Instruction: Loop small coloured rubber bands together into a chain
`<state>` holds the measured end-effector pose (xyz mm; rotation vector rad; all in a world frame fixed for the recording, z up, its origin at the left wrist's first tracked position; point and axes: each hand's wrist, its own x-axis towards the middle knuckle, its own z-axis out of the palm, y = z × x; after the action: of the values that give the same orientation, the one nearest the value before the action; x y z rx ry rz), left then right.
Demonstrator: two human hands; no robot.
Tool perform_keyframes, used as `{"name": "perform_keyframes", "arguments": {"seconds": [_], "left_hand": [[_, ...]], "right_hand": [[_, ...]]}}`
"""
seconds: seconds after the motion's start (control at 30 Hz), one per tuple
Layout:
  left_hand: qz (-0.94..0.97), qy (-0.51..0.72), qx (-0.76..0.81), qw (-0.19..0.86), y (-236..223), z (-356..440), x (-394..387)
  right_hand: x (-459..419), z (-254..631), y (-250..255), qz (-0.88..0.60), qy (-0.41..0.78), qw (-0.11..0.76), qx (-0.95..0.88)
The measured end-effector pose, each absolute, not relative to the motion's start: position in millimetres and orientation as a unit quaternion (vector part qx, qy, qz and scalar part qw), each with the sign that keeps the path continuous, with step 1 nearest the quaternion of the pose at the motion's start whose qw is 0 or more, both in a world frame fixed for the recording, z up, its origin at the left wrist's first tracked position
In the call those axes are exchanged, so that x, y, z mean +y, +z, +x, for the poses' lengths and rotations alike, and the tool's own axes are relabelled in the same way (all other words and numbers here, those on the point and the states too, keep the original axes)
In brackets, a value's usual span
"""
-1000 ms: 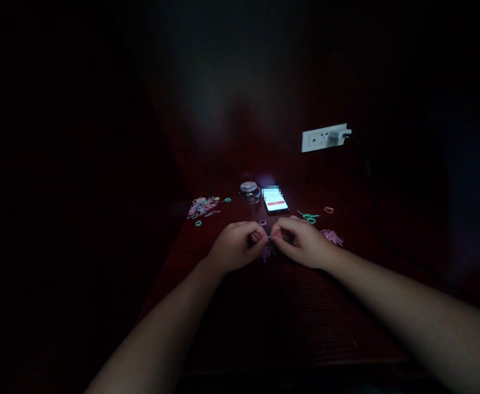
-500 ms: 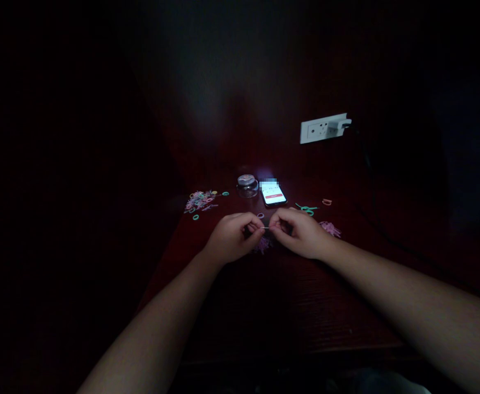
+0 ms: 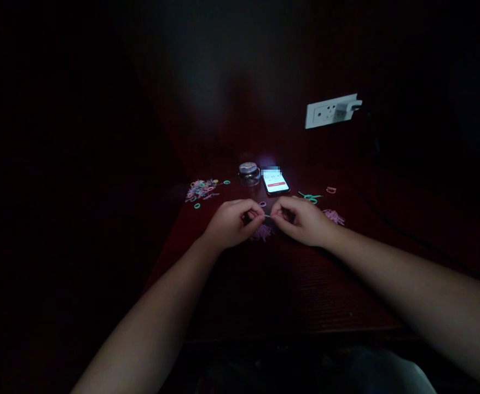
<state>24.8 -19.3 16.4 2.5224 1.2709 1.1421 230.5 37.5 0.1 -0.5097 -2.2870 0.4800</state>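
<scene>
My left hand (image 3: 236, 223) and my right hand (image 3: 301, 220) face each other above the dark red table, thumbs and forefingers pinched. A thin, pale strand (image 3: 267, 215), which looks like a small elastic hair band, is held between the two pinches. Under the fingertips lies a pile of purple bands (image 3: 261, 233), partly hidden by my left hand. One lilac band (image 3: 263, 204) rests just beyond the hands. Beside my right wrist sits a pink pile of bands (image 3: 334, 217), with green bands (image 3: 310, 197) behind that hand.
A mixed heap of coloured bands (image 3: 202, 189) lies at the left, near a lone green band (image 3: 197, 206). Behind stand a clear lidded jar (image 3: 248, 174) and a lit phone (image 3: 276, 181). An orange band (image 3: 330, 190) lies at the right. The wall socket (image 3: 332, 111) holds a plug with a cable.
The view has tilted down, so the table's contents sit higher in the picture. Both hands keep their pinch, with slightly more of the pale strand showing between them.
</scene>
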Motion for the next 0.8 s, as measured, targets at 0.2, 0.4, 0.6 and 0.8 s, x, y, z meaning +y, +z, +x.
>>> {"name": "perform_keyframes", "arguments": {"seconds": [0.2, 0.4, 0.6, 0.8], "left_hand": [[0.838, 0.290, 0.444, 0.129, 25.6, 4.5, -18.0], [0.784, 0.167, 0.527, 0.281, 28.8, -43.7, -14.6], [0.752, 0.138, 0.585, 0.270, 30.4, -57.5, -13.3], [0.758, 0.133, 0.588, 0.247, 30.9, -60.3, -12.7]], "right_hand": [[39.3, 231.1, -1.6, -0.193, 0.182, 0.363, -0.893], [41.0, 232.6, -1.9, -0.183, 0.191, 0.366, -0.892], [42.0, 233.2, -2.0, -0.180, 0.190, 0.363, -0.894], [44.1, 234.2, -3.7, -0.187, 0.193, 0.360, -0.893]]}}
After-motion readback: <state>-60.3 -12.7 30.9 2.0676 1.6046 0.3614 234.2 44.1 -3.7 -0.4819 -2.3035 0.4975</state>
